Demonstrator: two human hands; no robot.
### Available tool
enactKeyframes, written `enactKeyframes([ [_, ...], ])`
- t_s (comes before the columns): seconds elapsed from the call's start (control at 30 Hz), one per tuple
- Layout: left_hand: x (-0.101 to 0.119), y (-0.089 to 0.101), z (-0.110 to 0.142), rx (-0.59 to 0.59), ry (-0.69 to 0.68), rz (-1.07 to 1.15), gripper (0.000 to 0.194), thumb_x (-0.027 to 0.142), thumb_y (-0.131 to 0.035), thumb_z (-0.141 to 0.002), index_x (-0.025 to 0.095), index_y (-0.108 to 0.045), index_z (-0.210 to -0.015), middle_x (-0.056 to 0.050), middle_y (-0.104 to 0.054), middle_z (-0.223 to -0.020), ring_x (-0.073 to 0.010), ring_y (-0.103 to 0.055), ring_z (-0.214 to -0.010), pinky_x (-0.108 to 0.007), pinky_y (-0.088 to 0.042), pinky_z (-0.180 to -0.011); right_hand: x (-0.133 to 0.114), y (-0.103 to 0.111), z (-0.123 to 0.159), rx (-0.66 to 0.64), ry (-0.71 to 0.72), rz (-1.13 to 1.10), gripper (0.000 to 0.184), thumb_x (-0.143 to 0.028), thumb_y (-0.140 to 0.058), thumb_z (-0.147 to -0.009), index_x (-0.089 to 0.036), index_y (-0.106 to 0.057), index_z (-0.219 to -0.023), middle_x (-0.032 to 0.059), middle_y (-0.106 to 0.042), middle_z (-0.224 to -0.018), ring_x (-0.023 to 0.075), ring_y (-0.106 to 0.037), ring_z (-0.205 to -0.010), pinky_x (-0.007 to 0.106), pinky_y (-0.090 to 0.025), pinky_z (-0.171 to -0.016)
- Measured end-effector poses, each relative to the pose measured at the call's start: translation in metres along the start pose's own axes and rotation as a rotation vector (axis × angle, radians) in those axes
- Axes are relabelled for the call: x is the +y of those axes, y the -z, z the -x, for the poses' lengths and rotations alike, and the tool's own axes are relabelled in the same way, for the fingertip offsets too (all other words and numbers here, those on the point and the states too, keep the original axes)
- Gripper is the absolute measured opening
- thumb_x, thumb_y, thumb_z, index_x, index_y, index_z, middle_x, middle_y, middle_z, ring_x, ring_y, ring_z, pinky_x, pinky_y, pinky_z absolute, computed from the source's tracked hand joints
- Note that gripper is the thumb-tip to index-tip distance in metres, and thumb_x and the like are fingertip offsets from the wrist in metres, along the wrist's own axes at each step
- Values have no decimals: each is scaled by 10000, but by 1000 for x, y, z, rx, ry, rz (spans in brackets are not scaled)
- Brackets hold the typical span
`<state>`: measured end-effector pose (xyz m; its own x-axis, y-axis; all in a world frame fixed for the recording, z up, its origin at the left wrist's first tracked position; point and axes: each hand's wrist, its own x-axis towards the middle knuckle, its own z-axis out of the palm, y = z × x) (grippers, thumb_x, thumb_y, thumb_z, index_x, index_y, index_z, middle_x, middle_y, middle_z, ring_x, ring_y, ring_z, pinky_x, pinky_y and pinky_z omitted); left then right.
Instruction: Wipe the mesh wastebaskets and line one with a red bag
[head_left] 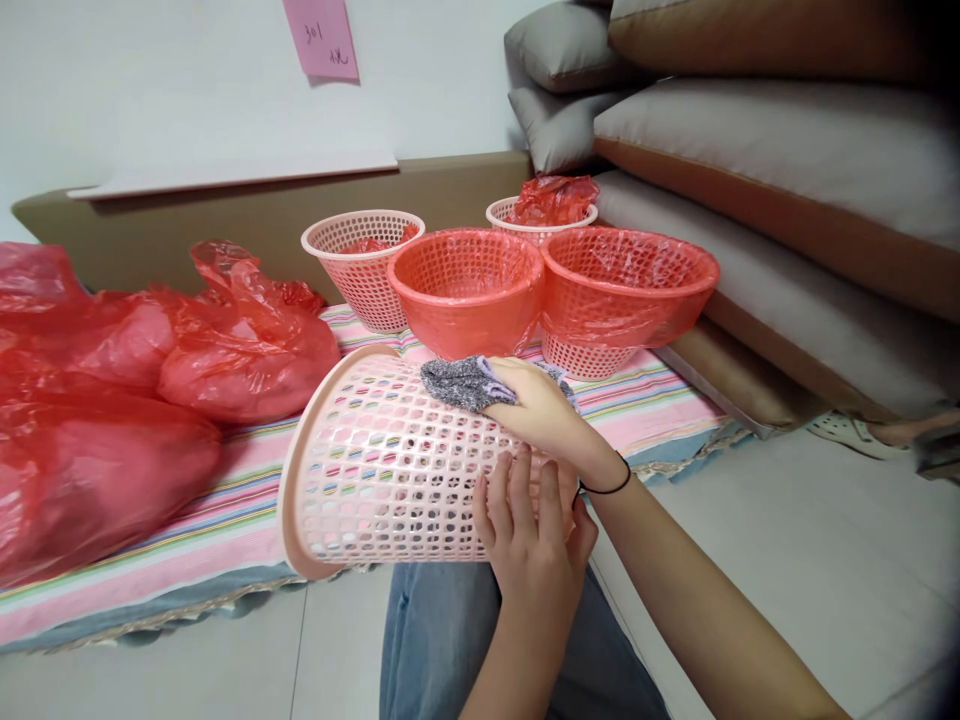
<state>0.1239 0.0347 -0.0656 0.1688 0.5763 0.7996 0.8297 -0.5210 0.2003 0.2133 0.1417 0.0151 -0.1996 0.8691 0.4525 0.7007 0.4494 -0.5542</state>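
A pale pink perforated plastic basket [390,450] lies on its side above my lap, its wide rim facing left. My left hand [529,530] holds it near its narrow end, fingers bent over the lattice wall and thumb toward the base. My right hand [544,410], with a black band at the wrist, grips a dark grey cloth [461,384] with purple edging. The cloth is pressed against the basket's upper side. Part of the cloth is hidden under my right hand.
Behind stand pink baskets, two lined with red plastic bags [465,290] [630,280]. Filled red bags [247,350] sit at left on a striped cloth [247,500]. Stacked grey-brown cushions [780,170] rise at right. A person's shoe [855,435] shows at the right edge.
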Motion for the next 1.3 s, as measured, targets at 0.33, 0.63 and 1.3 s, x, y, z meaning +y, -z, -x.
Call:
enactKeyframes([
  [0.33, 0, -2, 0, 3, 1, -23, 364, 259, -642, -838, 148, -625, -1183, -164, -678, -1252, -316, -577, -1217, -498, -326, -1107, -1, 1, 0, 1, -11, -74, 197, -180, -591, -851, -188, -683, -1025, 74, -709, -1051, 243, -636, -1000, 357, -464, -905],
  [0.63, 3, 6, -9, 82, 21, 25, 336, 171, -665, -843, 99, -634, -1169, -188, -679, -1218, -339, -561, -1230, -539, -375, -1095, -6, 0, -6, -24, 23, -6, 40, -164, -599, -840, -160, -635, -858, 79, -693, -948, 229, -613, -912, 335, -449, -837],
  [1.3, 3, -2, -6, 29, 25, 64, 323, 257, -624, -881, 105, -616, -1165, -174, -671, -1200, -316, -541, -1233, -520, -250, -1168, -9, -1, -3, -16, 9, 11, 138, -159, -625, -793, -195, -516, -715, 14, -598, -755, 194, -540, -762, 298, -376, -716],
])
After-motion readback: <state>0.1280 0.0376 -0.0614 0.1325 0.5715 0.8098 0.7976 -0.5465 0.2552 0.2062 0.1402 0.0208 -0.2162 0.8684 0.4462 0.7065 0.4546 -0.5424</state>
